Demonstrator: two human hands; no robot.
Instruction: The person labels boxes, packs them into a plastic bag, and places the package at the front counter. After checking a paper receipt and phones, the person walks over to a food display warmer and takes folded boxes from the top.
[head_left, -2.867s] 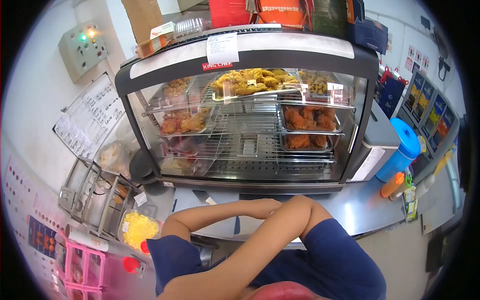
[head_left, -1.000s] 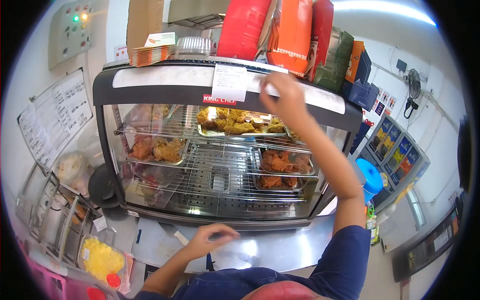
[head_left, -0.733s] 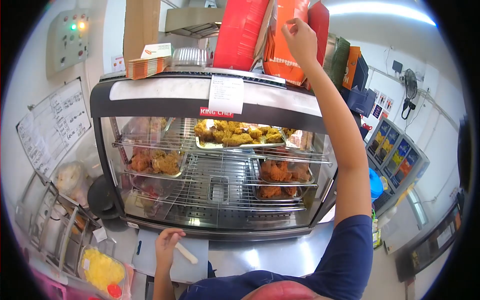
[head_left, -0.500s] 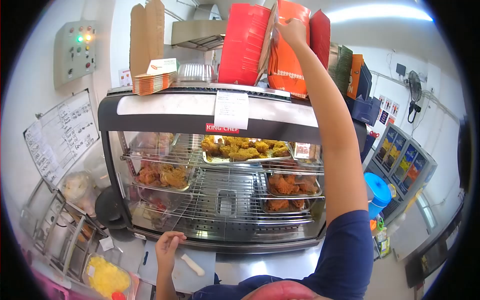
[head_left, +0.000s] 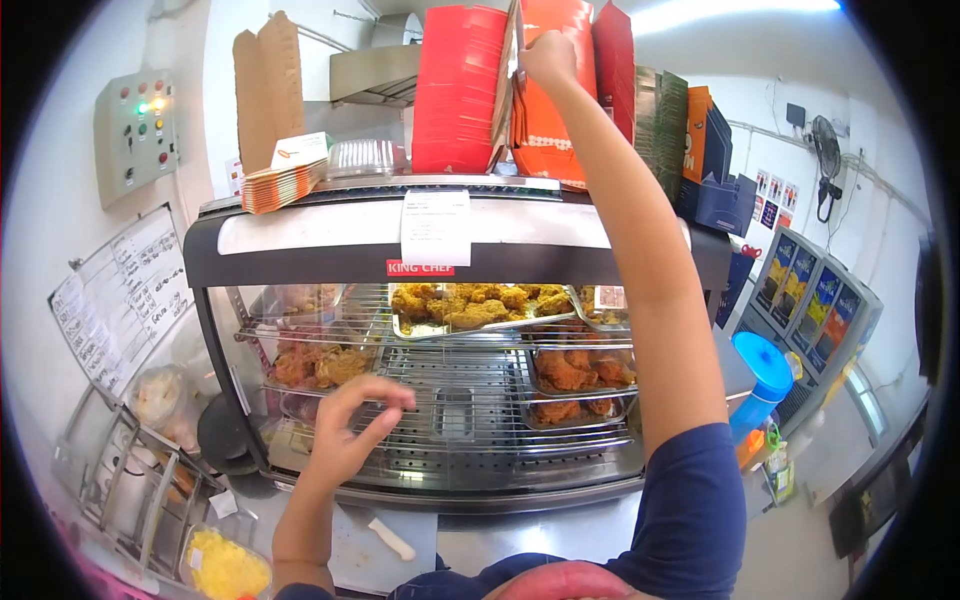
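Observation:
My right hand [head_left: 549, 58] is raised to the orange folded boxes [head_left: 553, 110] on top of the display warmer [head_left: 560, 222]. Its fingers are closed at their left edge, beside a brown cardboard piece. In front of the warmer's glass is my left hand [head_left: 358, 425], thumb and fingers apart, with nothing in it. Behind the glass, trays of fried chicken [head_left: 478, 306] stand on wire racks. A white-handled utensil [head_left: 391, 539] lies on a cutting board [head_left: 352, 555] below.
Red boxes [head_left: 459, 90] stand left of the orange ones, and green boxes [head_left: 662, 130] to the right. A blue-lidded container [head_left: 762, 370] is at the right. A tub of yellow food [head_left: 228, 568] and a metal rack [head_left: 140, 480] are at the lower left.
My arms were crossed low; they have since parted. My right hand rose to the orange boxes and closed at their edge. My left hand lifted from the cutting board to before the glass.

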